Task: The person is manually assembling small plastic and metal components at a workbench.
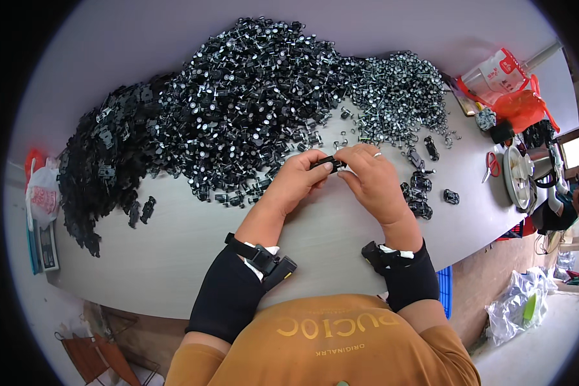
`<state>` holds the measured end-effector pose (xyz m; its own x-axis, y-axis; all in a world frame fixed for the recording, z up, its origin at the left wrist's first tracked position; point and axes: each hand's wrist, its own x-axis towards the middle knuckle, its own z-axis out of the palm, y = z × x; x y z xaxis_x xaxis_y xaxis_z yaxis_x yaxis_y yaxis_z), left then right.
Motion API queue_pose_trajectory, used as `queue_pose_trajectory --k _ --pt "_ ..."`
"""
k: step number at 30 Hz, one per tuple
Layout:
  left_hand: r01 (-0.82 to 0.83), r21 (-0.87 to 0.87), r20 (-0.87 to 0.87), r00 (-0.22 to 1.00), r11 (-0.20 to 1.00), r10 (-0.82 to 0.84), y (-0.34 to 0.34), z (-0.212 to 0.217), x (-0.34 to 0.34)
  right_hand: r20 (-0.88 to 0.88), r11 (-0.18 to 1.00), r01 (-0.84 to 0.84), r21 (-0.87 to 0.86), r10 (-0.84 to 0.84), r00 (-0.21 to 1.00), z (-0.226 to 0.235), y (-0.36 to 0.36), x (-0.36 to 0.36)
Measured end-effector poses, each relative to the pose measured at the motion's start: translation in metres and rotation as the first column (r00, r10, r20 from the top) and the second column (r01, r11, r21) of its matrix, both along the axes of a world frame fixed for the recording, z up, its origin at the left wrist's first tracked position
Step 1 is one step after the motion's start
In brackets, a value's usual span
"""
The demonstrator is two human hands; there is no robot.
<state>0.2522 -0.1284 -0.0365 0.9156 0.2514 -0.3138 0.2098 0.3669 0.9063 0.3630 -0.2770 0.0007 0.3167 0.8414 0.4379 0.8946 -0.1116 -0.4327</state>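
My left hand (297, 180) and my right hand (373, 180) meet above the grey table (186, 244), both gripping one small black plastic part (325, 162) between the fingertips. A ring shows on a finger of my right hand. Just beyond the hands lies a big heap of black parts with shiny metal pins (251, 96). A smaller heap of silvery metal pieces (399, 96) sits to its right. A few put-together black pieces (421, 190) lie right of my right hand. Both forearms wear black sleeves with wrist devices.
A pile of flat black plastic parts (103, 167) spreads at the left. A red plastic bag (514, 96), red-handled scissors (492, 164) and a round fan (518, 177) stand at the far right. A small scale (45, 244) sits at the left edge. Another person (563, 206) is at the right.
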Motion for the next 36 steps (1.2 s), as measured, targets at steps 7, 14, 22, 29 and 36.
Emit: queue_pose_trajectory --k 7,14,22,29,36 --pt "0.009 -0.074 0.041 0.999 0.997 -0.006 0.002 -0.007 -0.002 0.131 0.998 0.058 -0.037 -0.052 0.99 0.004 -0.001 -0.002" --pt "0.053 -0.212 0.128 0.991 0.976 -0.026 0.009 -0.016 -0.004 -0.205 0.999 0.005 0.05 0.005 0.979 -0.007 0.0 0.008" --pt "0.095 -0.225 0.079 0.994 0.97 -0.079 0.011 -0.016 -0.003 -0.411 0.999 -0.022 -0.036 0.005 0.912 -0.016 0.002 0.011" --pt "0.049 0.018 0.017 0.999 0.999 -0.049 0.0 -0.018 0.006 -0.311 0.931 0.212 -0.297 -0.304 0.9 0.008 0.047 0.075" --pt "-0.019 -0.209 0.113 0.993 0.978 0.044 0.003 -0.024 0.007 0.34 0.84 0.369 -0.398 -0.239 0.91 -0.026 0.089 0.097"
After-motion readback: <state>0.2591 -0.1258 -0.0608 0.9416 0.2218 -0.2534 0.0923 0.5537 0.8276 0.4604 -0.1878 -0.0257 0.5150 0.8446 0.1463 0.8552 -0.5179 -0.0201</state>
